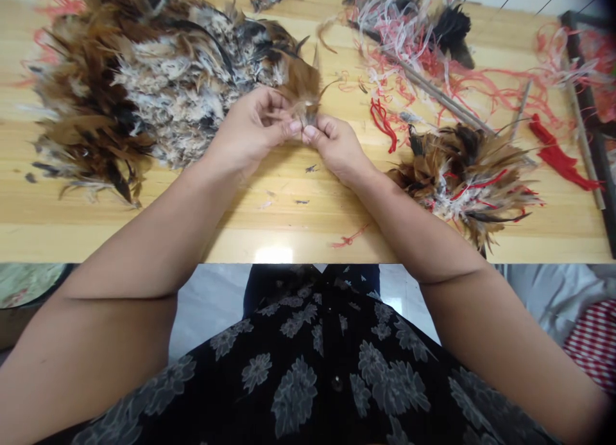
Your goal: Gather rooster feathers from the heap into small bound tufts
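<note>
Both hands meet near the middle of the wooden table, at the base of a small bunch of brown feathers. My left hand pinches the bunch's lower end between thumb and fingers. Close against it, my right hand is closed on the same end, thumb tip beside the left thumb. The feathers fan upward from the fingertips. A large heap of brown, black and whitish feathers lies just left of my left hand. Right of my right forearm sits a feather bundle with red strands.
White and pink strings tangle at the back right with a black feather tuft. Thin sticks lie beside them. A red yarn bundle rests near a dark frame at the right. The wooden table's front edge faces me.
</note>
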A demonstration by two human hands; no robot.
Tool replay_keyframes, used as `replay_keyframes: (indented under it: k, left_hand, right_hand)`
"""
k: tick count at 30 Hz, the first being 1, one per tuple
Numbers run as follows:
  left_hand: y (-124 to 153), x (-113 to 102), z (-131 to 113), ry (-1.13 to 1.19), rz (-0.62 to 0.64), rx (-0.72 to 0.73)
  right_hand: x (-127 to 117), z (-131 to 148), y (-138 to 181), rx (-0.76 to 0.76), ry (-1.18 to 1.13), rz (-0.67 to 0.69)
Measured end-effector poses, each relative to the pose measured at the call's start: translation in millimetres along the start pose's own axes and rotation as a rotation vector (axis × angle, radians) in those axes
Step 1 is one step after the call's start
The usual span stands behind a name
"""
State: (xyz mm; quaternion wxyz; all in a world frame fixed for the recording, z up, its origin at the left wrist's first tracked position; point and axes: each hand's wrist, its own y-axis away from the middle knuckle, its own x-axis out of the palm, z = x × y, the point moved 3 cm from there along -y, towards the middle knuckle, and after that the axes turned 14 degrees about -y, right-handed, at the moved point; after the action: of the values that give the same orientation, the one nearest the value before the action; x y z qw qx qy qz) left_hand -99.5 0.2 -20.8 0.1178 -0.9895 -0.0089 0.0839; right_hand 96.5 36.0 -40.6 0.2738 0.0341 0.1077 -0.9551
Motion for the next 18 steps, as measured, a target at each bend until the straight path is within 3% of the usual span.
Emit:
replay_keyframes:
  k: [8, 13, 18]
  left_hand:
    - [-0.6, -17.6, -25.0, -0.564, -0.086, 0.160]
    - [-1.2, -18.3, -24.6, -0.600, -0.255, 0.210]
    - [-4.6, -29.7, -21.2, -0.635, -0.341, 0.183]
  right_hand:
    - [8.1, 26.0, 6.8, 0.057, 0.464, 0.030]
    - [11.6, 42.2, 14.9, 0.116, 0.642, 0.032]
    - [8.0, 37.7, 15.7, 0.152, 0.622, -0.002]
